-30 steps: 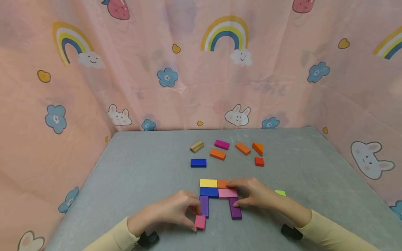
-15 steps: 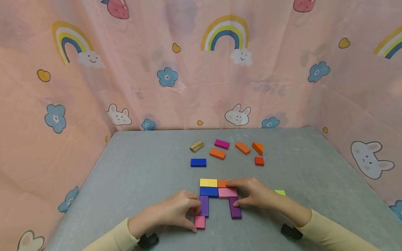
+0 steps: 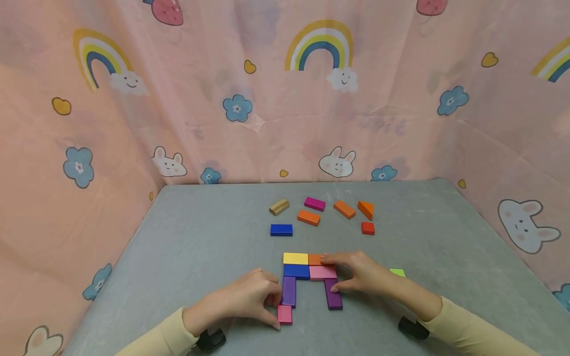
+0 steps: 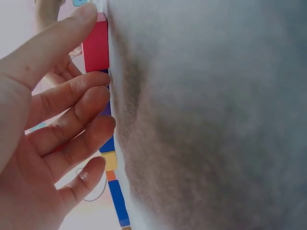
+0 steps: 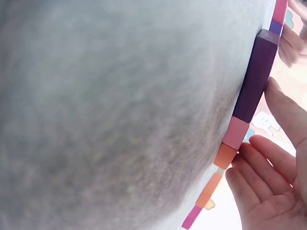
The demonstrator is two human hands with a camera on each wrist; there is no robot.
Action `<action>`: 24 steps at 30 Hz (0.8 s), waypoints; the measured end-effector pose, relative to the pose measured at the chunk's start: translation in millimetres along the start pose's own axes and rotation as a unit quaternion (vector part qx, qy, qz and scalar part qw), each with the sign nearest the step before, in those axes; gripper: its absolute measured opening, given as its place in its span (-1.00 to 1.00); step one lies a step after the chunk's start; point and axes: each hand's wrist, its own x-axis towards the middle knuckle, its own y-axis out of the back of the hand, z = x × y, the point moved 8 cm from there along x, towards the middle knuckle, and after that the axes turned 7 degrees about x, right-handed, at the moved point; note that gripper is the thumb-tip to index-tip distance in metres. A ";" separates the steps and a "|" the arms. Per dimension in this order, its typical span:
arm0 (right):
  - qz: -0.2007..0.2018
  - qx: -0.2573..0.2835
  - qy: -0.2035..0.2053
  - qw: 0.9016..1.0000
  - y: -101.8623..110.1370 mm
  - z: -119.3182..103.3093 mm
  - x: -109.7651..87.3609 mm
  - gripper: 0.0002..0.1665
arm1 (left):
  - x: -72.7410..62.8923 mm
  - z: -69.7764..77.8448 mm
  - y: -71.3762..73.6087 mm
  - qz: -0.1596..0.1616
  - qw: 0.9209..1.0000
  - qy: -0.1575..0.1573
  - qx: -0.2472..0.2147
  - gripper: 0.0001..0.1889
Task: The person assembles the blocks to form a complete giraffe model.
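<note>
In the head view my left hand [image 3: 256, 296] pinches a small pink-red block [image 3: 285, 314] between thumb and index finger. That block lies against the near end of a light purple block [image 3: 289, 291], the other left fingers curled beside it. My right hand [image 3: 362, 272] rests on the right side of the arrangement, fingers on an orange block [image 3: 314, 259] and thumb on a dark purple block [image 3: 333, 294]. A yellow block [image 3: 296, 258], a blue block [image 3: 296, 271] and a light pink block [image 3: 322, 272] join the two purple ones in an arch shape.
Farther back on the grey table [image 3: 200, 237] lie a blue block [image 3: 281, 230], a wooden block [image 3: 279, 206], a magenta block [image 3: 314, 203], orange blocks [image 3: 308, 217], an orange triangle [image 3: 365, 210] and a red block [image 3: 367, 228]. A lime block [image 3: 397, 272] shows behind the right forearm.
The pink-red block has straightened and shifted slightly right, lining up under the light purple block. My left hand has moved a little with it; the right hand has stayed put.
</note>
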 end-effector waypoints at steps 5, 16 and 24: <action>0.003 -0.003 0.009 1.000 0.1 0.3 0.1 -0.26 | 0.6 -0.2 -1.0 -0.005 1.000 0.001 -0.004 -0.64; 0.003 -0.002 0.014 1.000 0.1 0.1 -0.3 -0.27 | 2.8 1.2 -3.1 -0.002 1.000 -0.016 -0.014 -0.65; 0.005 -0.003 0.016 1.000 0.4 0.3 -0.2 -0.27 | 3.1 1.8 -2.7 0.002 1.000 -0.015 -0.005 -0.66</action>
